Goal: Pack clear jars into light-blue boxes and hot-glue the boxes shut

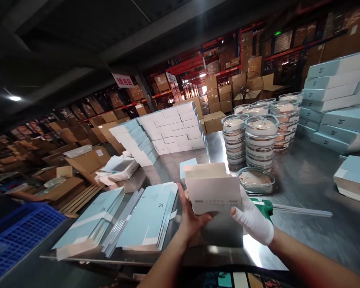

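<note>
A white carton (214, 198) with small print on its face is held up between both my hands above the metal table. A pale flap stands up at its top edge. My bare left hand (192, 220) grips the left side, thumb across the face. On the right side, my right hand (253, 220), in a white glove with the thumb tip bare, holds the same carton. Just beyond the right hand lies a green glue gun (263, 206), partly hidden, with pale translucent sticks (303, 210) beside it. A light-blue box (188, 166) sits partly hidden behind the carton.
Flat light-blue cartons (147, 216) and another stack of them (93, 216) lie left, with translucent sticks (123, 224) between. Stacked clear lidded containers (261, 140) stand beyond. Finished-looking boxes form a wall (177, 128) behind and piles (342, 100) right. A blue crate (24, 236) is lower left.
</note>
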Available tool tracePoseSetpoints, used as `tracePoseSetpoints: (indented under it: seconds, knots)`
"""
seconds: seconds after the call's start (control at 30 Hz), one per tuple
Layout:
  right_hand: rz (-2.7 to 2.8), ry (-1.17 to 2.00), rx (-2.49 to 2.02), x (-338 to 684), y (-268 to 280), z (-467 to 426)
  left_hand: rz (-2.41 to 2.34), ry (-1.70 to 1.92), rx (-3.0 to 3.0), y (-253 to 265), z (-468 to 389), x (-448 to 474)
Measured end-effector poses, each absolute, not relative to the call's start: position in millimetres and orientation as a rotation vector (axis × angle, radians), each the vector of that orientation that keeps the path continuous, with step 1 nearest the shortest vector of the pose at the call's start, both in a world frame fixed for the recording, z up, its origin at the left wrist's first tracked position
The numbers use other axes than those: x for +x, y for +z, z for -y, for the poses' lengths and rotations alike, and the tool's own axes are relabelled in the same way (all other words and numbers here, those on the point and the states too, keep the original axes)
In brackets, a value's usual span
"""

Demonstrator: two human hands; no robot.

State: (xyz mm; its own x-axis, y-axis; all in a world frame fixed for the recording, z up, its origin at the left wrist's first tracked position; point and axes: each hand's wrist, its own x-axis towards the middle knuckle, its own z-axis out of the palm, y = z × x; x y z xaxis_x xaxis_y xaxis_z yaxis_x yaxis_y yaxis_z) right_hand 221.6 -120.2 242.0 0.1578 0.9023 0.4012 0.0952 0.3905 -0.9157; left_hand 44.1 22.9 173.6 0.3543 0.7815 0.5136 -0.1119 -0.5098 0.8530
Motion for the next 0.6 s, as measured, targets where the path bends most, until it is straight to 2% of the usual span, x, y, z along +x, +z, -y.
tracePoseSetpoints:
  seconds: [0.17,0.27,0.4,0.5,0.6]
  knots:
    - [1.344,0.624,-0.942,227.2,258.0,116.4,-0.3,1.689,2.101,180.3,-19.3,13.9]
    - [1.191,0.579,-1.038,216.6,256.6,108.2,-0.307,1.575,2.214,194.8,-14.2,12.8]
    - [0.966,0.446,-1.149,198.1,245.0,94.5,-0.421,1.572,1.909,191.5,-8.5,21.0]
    - [0.987,0.353,-1.079,198.1,240.7,90.5,-0.351,1.562,2.024,176.3,-11.9,12.5]
    - [1.129,0.261,-1.137,222.6,243.0,96.8,-0.484,1.501,2.121,168.6,-18.5,-4.1]
